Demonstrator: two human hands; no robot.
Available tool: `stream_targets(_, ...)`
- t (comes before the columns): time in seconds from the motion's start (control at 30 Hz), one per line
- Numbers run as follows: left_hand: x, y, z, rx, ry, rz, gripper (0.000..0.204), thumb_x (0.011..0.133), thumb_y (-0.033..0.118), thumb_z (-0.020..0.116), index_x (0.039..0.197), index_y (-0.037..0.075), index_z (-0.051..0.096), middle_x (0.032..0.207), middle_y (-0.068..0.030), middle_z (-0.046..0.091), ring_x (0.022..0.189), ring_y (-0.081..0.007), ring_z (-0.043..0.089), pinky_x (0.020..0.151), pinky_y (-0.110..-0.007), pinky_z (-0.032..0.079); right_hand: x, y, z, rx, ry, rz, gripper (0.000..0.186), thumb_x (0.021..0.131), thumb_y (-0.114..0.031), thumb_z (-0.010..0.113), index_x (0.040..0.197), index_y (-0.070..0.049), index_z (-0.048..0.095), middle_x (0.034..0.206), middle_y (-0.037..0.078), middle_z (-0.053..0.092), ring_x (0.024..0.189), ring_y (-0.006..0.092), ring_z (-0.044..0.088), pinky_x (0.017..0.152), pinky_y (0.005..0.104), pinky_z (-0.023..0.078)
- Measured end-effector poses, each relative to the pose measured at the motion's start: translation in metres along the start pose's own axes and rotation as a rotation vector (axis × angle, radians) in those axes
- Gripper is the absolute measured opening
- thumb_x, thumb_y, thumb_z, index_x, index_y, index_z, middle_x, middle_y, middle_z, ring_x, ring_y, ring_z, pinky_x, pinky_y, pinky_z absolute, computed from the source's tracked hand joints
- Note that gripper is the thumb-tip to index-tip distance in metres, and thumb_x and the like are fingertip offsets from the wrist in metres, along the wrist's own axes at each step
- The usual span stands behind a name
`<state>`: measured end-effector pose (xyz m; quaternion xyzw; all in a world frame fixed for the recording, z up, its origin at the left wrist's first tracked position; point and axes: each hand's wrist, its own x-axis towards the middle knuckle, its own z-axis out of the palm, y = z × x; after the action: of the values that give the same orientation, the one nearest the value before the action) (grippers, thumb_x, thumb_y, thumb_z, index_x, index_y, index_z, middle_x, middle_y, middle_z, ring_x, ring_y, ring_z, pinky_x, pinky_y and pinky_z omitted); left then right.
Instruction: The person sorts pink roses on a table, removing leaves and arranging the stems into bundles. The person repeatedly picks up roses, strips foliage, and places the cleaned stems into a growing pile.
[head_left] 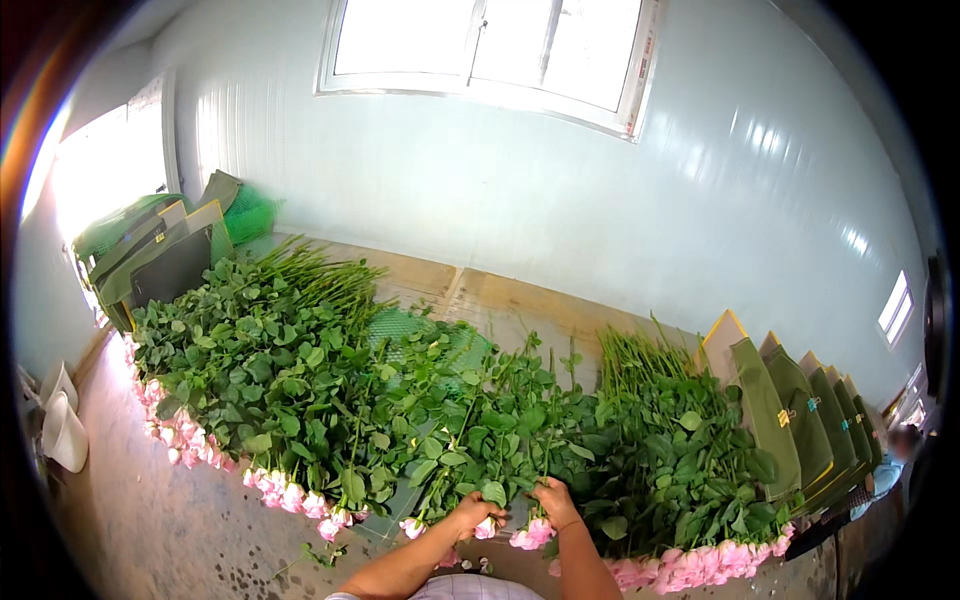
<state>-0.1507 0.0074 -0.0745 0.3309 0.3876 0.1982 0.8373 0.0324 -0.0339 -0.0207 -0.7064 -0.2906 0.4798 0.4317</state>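
Note:
Side by side at the near edge of the table, both hands are among the cut roses. My left hand (474, 514) is closed just behind a pink rose (486, 528), with its fingers curled at the stem. A short way to the right, my right hand (556, 502) pinches a stem above a small cluster of pink roses (533, 534). Leaves partly hide the fingertips of both hands. Around them lie leafy rose stems (500, 440), blooms toward me and cut ends toward the wall.
Large rose heaps lie left (270, 350) and right (670, 450). Green-covered boards with clips stand at the right (765, 400) and left (165, 260). Green netting (395, 325) shows mid-table. A white bucket (65, 432) stands on the floor; another person (885, 475) is at far right.

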Motion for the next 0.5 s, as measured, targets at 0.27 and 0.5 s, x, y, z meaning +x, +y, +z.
stream_targets(0.27,0.004,0.022,0.006,-0.143,-0.09,-0.096,0.029,0.091,0.025,0.053,0.104,0.0,0.044,0.079,-0.0195,0.062,0.059,-0.0262,0.061,0.048,-0.037,0.052,0.033,0.024,-0.001,0.143,-0.027,-0.217,0.023,0.085,-0.009,0.049,0.103,0.002,0.06,0.089,0.006,0.062,0.077,0.0164,0.055,0.068,0.0326,0.045)
stream_targets(0.5,0.016,0.006,0.003,0.86,0.05,0.486,0.055,0.074,0.027,0.06,0.121,0.001,0.047,0.085,-0.0291,0.061,0.08,-0.042,0.06,0.073,-0.042,0.049,0.032,0.027,0.019,0.08,-0.039,-0.027,0.026,0.085,-0.014,0.055,0.108,-0.003,0.058,0.092,0.005,0.062,0.083,0.015,0.057,0.07,0.0314,0.046)
